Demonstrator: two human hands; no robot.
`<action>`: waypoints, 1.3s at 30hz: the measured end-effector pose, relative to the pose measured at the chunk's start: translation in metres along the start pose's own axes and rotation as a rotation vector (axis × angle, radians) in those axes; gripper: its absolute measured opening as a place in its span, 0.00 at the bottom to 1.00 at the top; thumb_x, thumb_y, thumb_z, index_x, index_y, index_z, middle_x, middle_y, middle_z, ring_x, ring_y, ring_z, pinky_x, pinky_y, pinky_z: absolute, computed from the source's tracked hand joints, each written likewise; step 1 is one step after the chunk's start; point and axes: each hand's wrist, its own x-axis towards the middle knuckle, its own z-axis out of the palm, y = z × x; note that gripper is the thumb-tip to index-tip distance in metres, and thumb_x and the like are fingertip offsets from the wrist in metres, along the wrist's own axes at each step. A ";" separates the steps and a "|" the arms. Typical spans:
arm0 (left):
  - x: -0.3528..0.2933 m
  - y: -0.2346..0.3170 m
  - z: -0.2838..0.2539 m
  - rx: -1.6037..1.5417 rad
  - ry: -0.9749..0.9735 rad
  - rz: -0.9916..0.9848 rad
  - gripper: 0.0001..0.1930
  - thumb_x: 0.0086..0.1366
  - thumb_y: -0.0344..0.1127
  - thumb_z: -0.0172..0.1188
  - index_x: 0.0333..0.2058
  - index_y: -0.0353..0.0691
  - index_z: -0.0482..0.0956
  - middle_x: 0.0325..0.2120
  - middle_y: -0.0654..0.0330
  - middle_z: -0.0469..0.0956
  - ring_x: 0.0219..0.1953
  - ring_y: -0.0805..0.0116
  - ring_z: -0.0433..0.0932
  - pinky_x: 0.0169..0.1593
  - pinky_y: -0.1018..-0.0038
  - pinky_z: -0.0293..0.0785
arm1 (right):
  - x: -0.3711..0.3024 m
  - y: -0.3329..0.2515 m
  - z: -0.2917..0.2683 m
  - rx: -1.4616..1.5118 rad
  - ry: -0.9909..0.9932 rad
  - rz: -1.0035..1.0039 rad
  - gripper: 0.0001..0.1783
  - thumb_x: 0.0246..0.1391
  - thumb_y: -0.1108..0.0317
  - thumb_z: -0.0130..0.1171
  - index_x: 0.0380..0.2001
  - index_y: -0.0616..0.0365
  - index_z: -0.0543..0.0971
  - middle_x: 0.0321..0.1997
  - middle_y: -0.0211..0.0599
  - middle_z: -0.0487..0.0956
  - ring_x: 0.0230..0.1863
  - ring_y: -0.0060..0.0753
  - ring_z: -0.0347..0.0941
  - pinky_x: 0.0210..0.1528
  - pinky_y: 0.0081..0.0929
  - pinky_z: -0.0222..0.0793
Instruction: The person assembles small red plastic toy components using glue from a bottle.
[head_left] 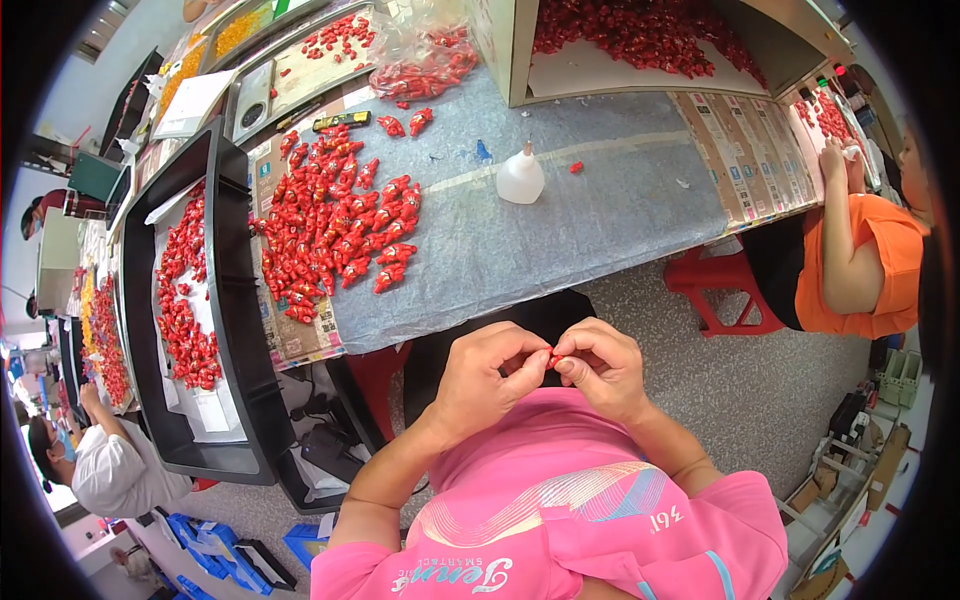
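Close in front of my chest, my left hand (493, 375) and my right hand (602, 368) meet at the fingertips. Between them they pinch a small red plastic piece (554, 360), mostly covered by the fingers. Both hands are closed on it. Beyond them, on the blue-grey covered table (600, 235), stands a white squeeze bottle (520, 178) with a thin tip. A single small red piece (576, 167) lies to the right of the bottle. To the left spreads a pile of red plastic figures (335, 215).
A black crate (235, 300) holding red pieces stands at the left. A bin of red parts (640, 40) is at the back, beside a clear bag of red parts (425, 65). A co-worker in orange (865, 260) sits at the right near a red stool (715, 285).
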 end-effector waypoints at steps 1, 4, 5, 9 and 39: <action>0.001 -0.002 0.000 0.004 0.007 0.010 0.03 0.57 0.25 0.59 0.29 0.33 0.80 0.22 0.59 0.77 0.20 0.76 0.75 0.24 0.79 0.70 | 0.000 -0.001 0.000 0.035 -0.001 0.031 0.06 0.52 0.73 0.61 0.33 0.64 0.77 0.33 0.37 0.76 0.31 0.26 0.74 0.29 0.21 0.72; -0.001 -0.010 0.001 -0.047 0.010 -0.025 0.03 0.58 0.25 0.59 0.29 0.33 0.80 0.22 0.59 0.77 0.21 0.75 0.75 0.24 0.79 0.70 | 0.001 0.001 0.002 0.069 -0.002 0.046 0.07 0.53 0.73 0.61 0.33 0.64 0.77 0.34 0.37 0.75 0.30 0.24 0.73 0.28 0.19 0.71; -0.001 -0.010 0.000 -0.048 0.009 -0.024 0.03 0.58 0.25 0.59 0.29 0.33 0.80 0.22 0.59 0.77 0.21 0.75 0.75 0.24 0.79 0.70 | 0.002 0.001 0.002 0.070 -0.002 0.027 0.07 0.53 0.73 0.61 0.34 0.65 0.77 0.34 0.37 0.74 0.29 0.23 0.73 0.27 0.19 0.71; -0.004 -0.007 0.000 -0.151 0.010 -0.047 0.05 0.61 0.26 0.56 0.33 0.31 0.80 0.25 0.58 0.77 0.23 0.75 0.77 0.26 0.81 0.72 | 0.002 0.001 0.002 0.120 -0.016 0.046 0.06 0.54 0.74 0.60 0.34 0.65 0.76 0.36 0.36 0.73 0.27 0.21 0.72 0.26 0.18 0.71; -0.003 -0.012 -0.015 -0.809 -0.133 -0.345 0.11 0.63 0.27 0.58 0.45 0.34 0.76 0.37 0.61 0.78 0.33 0.76 0.76 0.37 0.80 0.76 | 0.018 -0.003 0.009 0.092 0.017 -0.032 0.07 0.47 0.80 0.64 0.31 0.64 0.77 0.35 0.36 0.75 0.34 0.22 0.74 0.32 0.16 0.72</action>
